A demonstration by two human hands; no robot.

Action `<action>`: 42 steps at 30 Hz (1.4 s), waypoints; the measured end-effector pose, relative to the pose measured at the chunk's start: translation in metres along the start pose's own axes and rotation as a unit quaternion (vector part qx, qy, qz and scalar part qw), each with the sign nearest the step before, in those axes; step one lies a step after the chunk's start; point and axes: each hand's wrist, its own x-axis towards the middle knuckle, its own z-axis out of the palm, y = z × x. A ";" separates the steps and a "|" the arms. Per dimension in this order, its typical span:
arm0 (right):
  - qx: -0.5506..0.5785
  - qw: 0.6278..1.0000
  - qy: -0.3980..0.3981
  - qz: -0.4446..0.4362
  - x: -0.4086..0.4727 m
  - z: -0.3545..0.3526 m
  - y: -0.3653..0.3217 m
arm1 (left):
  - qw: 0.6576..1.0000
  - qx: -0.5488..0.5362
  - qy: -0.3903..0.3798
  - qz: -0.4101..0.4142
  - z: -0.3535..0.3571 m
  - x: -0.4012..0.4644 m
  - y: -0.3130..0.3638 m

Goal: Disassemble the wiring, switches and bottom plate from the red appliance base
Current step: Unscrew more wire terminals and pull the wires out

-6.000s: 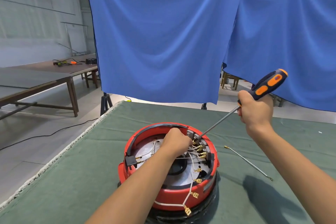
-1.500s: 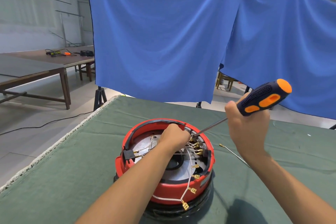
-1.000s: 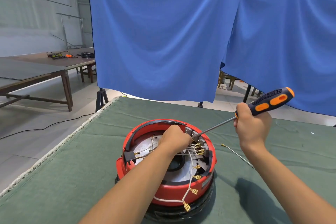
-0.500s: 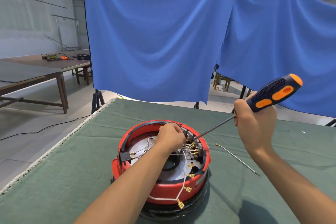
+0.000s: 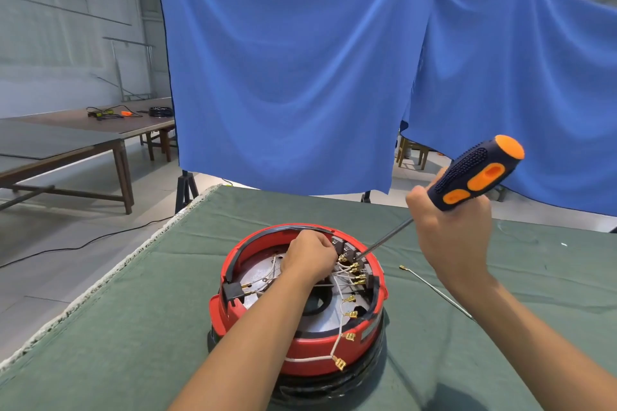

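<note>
Red plastic base [image 5: 297, 349] stands on the green cloth [image 5: 133, 327]. Your left hand [image 5: 310, 257] curls inside it beside the switches [image 5: 347, 248]; what it pinches, I cannot tell. Your right hand [image 5: 450, 233] grips the screwdriver [image 5: 474, 173]. The thin wires [image 5: 337, 290] seem soft, so pull them at the brass terminals.

Red appliance base [image 5: 310, 352], navy-and-orange screwdriver [image 5: 474, 175], green table cloth [image 5: 140, 327], blue backdrop [image 5: 283, 70].

Glossy red plastic base [image 5: 310, 349], matt metal plate [image 5: 329, 314] inside; matt green cloth table cover [image 5: 140, 327] (slightly fuzzy); rubbery screwdriver handle [image 5: 474, 173], steel shaft
</note>
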 end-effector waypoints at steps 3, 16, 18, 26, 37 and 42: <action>-0.008 1.000 -0.004 -0.013 0.002 -0.001 -0.001 | 1.000 0.016 0.003 0.008 -0.001 -0.003 0.000; 0.028 0.999 -0.017 0.002 0.009 0.025 0.004 | 0.997 0.072 0.020 0.034 -0.001 -0.006 0.007; 0.026 0.999 -0.018 -0.004 0.008 0.030 0.006 | 0.996 0.089 0.010 0.027 -0.004 -0.003 0.010; 0.040 0.997 0.042 0.052 -0.003 0.027 0.026 | 0.997 0.069 0.004 0.016 -0.002 0.017 0.002; 0.076 0.991 0.071 0.090 -0.002 0.017 0.032 | 0.998 0.035 0.022 0.045 0.006 0.010 -0.008; 0.083 0.991 0.067 0.086 -0.006 0.017 0.031 | 1.000 0.019 -0.008 0.013 0.004 0.012 -0.002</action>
